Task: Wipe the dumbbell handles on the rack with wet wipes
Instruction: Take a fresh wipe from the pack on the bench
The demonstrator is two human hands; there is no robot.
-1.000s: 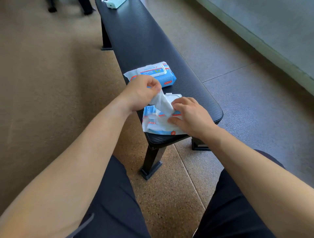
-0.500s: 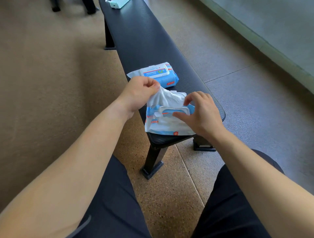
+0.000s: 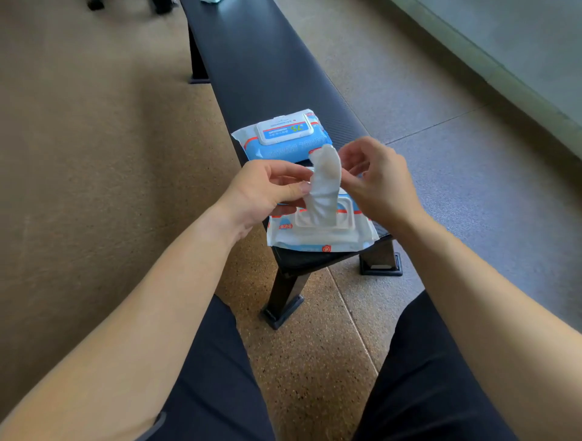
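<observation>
A white wet wipe stands up out of the opening of the near wipe pack, which lies on the end of a black bench. My left hand pinches the wipe's left edge between thumb and fingers. My right hand hovers just right of the wipe, off the pack, with its fingers loosely curled and its fingertips close to the wipe. No dumbbells or rack are in view.
A second blue wipe pack with its lid down lies just behind the first. A pale object sits at the bench's far end. Speckled floor lies on both sides, and a wall base runs along the right.
My right hand has lifted off the near pack and come up beside the wipe. My left hand has drawn the wipe up higher out of the opening.
</observation>
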